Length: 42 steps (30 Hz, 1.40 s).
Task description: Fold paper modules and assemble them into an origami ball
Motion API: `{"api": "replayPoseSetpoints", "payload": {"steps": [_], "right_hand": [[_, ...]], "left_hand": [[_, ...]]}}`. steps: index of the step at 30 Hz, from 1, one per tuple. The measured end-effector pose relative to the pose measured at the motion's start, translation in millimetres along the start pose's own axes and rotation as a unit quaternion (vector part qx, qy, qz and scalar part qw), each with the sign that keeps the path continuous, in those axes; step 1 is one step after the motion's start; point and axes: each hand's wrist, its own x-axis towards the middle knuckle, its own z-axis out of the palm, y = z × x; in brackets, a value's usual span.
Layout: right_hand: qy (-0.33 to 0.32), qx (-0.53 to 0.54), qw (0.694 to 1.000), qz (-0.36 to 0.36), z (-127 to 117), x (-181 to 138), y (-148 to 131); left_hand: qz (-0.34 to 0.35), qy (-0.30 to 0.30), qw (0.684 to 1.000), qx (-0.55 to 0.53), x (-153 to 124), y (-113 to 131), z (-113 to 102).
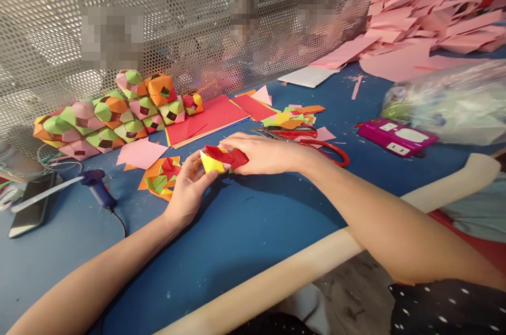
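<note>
**A loose pinch could let the fold spring open**

On the blue desk [237, 229], the left hand [188, 187] has its grip closed on the yellow corner of the red-and-yellow folded paper piece [221, 160], thumb and fingertips pinching it. The right hand [264, 153] lies over the red end with its fingers together, clamping it down against the desk. The piece sits between the two hands, touching both.

The left hand holds only a tip. If that pinch slides, the creases are likely to relax, or the thin corner could tear.

Just left of the piece, partly under the left hand, lies an orange, green and red folded paper module [162, 179]. A sweep of the wrist could crush it or push it away. Further left lies a purple glue gun [97, 190], whose cord could snag a forearm.

Just behind the piece, the red-handled scissors [316, 140] lie close to the right wrist, so a quick pull back could catch them.

Behind and left of the piece, the row of multicoloured folded paper cubes [114, 113] stands well apart.
</note>
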Motion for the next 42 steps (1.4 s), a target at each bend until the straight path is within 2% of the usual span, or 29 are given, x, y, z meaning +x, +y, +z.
{"api": "replayPoseSetpoints", "payload": {"steps": [4, 8, 11, 15, 18, 20, 22, 24, 29, 32, 35, 38, 42], "right_hand": [[0.027, 0.017, 0.999, 0.004, 10.1, 4.8, 1.3], [0.035, 0.026, 0.999, 0.01, 11.4, 8.0, 3.5], [0.057, 0.025, 0.998, 0.018, 1.4, 5.5, 5.3], [0.136, 0.063, 0.986, 0.067, -17.6, -3.9, 3.7], [0.169, 0.096, 0.978, 0.073, -25.5, -8.7, -1.5], [0.163, 0.104, 0.978, 0.075, -27.0, -8.1, -6.0], [0.136, 0.103, 0.982, 0.083, -27.8, -5.6, -10.4], [0.105, 0.096, 0.986, 0.084, -30.0, -3.6, -13.8], [0.039, 0.061, 0.992, 0.1, -34.8, -15.6, -13.6], [0.026, 0.035, 0.994, 0.098, -23.2, -31.5, -7.6], [-0.01, 0.0, 0.997, 0.08, -3.8, -45.8, -1.7], [-0.045, -0.038, 0.996, 0.071, 5.5, -53.0, 1.8], [-0.084, -0.061, 0.993, 0.063, -6.5, -47.4, 9.8]], "left_hand": [[-0.011, -0.007, 0.999, -0.031, -2.1, 2.5, 1.3], [0.019, 0.0, 1.0, -0.021, -2.6, 7.5, -1.2], [0.045, 0.012, 0.999, -0.003, -0.9, 11.5, -6.5], [0.059, 0.015, 0.997, 0.038, 0.0, 13.3, -15.0], [0.066, -0.004, 0.987, 0.149, -3.7, 13.7, -17.5], [0.1, -0.016, 0.952, 0.289, -7.9, 15.5, -16.5], [0.152, -0.039, 0.886, 0.436, -12.3, 18.9, -14.1], [0.192, -0.077, 0.818, 0.537, -16.0, 23.5, -11.6], [0.234, -0.145, 0.701, 0.657, -22.4, 32.9, -7.8], [0.219, -0.177, 0.663, 0.694, -26.4, 33.0, -6.1], [0.198, -0.192, 0.674, 0.685, -30.3, 29.9, -4.8], [0.171, -0.192, 0.722, 0.643, -30.9, 26.1, -4.9], [0.128, -0.145, 0.79, 0.582, -23.2, 21.2, -7.8]]}}
